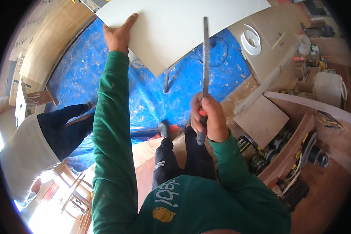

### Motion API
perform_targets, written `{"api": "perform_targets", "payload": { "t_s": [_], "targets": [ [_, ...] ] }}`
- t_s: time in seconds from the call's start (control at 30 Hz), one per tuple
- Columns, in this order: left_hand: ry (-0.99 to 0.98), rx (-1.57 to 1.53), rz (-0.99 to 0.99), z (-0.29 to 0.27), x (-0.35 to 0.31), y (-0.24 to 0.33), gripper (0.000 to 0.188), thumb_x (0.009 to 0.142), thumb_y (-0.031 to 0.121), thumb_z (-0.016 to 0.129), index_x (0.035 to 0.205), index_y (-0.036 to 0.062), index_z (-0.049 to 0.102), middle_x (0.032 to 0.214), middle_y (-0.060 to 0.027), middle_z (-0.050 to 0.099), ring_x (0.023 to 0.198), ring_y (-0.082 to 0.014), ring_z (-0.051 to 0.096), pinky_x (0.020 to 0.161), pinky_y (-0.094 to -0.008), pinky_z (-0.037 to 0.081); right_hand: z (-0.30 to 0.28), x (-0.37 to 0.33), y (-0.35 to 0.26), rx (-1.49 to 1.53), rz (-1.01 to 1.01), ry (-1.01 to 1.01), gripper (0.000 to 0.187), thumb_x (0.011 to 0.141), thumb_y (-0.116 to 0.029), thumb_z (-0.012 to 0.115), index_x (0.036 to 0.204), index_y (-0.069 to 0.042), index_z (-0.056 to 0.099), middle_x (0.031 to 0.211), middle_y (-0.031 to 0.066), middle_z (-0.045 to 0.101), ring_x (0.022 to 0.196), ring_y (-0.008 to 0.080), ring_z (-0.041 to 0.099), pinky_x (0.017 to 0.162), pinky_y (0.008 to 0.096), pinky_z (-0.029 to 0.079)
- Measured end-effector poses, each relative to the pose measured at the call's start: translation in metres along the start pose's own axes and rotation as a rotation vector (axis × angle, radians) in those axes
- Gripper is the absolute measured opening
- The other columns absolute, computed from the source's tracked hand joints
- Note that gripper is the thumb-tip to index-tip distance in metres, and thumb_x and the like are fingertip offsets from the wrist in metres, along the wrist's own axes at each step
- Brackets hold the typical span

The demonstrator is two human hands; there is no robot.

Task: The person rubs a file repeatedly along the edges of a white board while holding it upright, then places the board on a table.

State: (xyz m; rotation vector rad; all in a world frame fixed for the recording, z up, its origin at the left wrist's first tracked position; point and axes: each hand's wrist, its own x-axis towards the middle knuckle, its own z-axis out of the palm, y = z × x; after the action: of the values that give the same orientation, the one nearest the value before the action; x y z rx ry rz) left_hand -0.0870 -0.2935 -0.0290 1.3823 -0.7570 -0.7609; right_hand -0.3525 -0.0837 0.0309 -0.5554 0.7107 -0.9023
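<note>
A large white board (167,33) lies ahead of me, one corner pointing toward my body. My left hand (120,37) grips its left edge, the thumb on top and the other fingers partly hidden. In my closed right hand (213,117) is a long, narrow, flat metal file (206,50) with a red and grey handle. Its blade points up and away from me, overlapping the board in view; whether the two touch I cannot tell.
Beneath the board spreads a dusty blue tarp (144,93). Another person (31,144) stands at the left. On the right are a square wooden panel (261,121), a wooden bin (286,156) with tools, and a white ring-shaped piece (251,40).
</note>
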Motion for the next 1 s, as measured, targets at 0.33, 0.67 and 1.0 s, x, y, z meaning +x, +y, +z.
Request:
{"api": "perform_targets", "payload": {
  "t_s": [0.33, 0.67, 1.0],
  "targets": [
    [0.110, 0.343, 0.113, 0.006, -0.007, 0.017, 0.088, 0.067, 0.024, 0.088, 0.132, -0.0061, 0.037, 0.118, -0.0224, 0.059, 0.108, -0.0338, 0.060, 0.092, -0.0398, 0.051, 0.002, -0.007, -0.009, -0.388, -0.165, 0.204, 0.022, 0.104, -0.020, 0.042, 0.097, -0.001, 0.050, 0.058, 0.0020, 0.048, 0.042, 0.0080, 0.042, 0.041, 0.0239, 0.039],
    [-0.638, -0.308, -0.396, 0.035, -0.185, 0.113, 0.051, 0.105, 0.037, 0.035, 0.139, -0.0008, 0.043, 0.102, -0.0202, 0.068, 0.082, -0.0195, 0.068, 0.070, -0.0326, 0.055, 0.019, -0.024, -0.009, -0.126, 0.072, 0.030, 0.049, 0.102, -0.048, 0.037, 0.079, -0.006, 0.045, 0.054, 0.0004, 0.039, 0.038, 0.0098, 0.039, 0.036, 0.0250, 0.033],
    [-0.731, -0.061, -0.339, 0.067, -0.263, 0.101, 0.026, 0.105, 0.027, 0.043, 0.113, 0.0023, 0.043, 0.066, -0.0042, 0.053, 0.055, -0.0132, 0.058, 0.047, -0.0259, 0.047, 0.009, -0.070, -0.001, 0.206, 0.139, 0.140, 0.050, 0.098, -0.059, 0.038, 0.078, -0.014, 0.045, 0.048, -0.0036, 0.034, 0.029, 0.0101, 0.033, 0.030, 0.0257, 0.029]
  ]
}}
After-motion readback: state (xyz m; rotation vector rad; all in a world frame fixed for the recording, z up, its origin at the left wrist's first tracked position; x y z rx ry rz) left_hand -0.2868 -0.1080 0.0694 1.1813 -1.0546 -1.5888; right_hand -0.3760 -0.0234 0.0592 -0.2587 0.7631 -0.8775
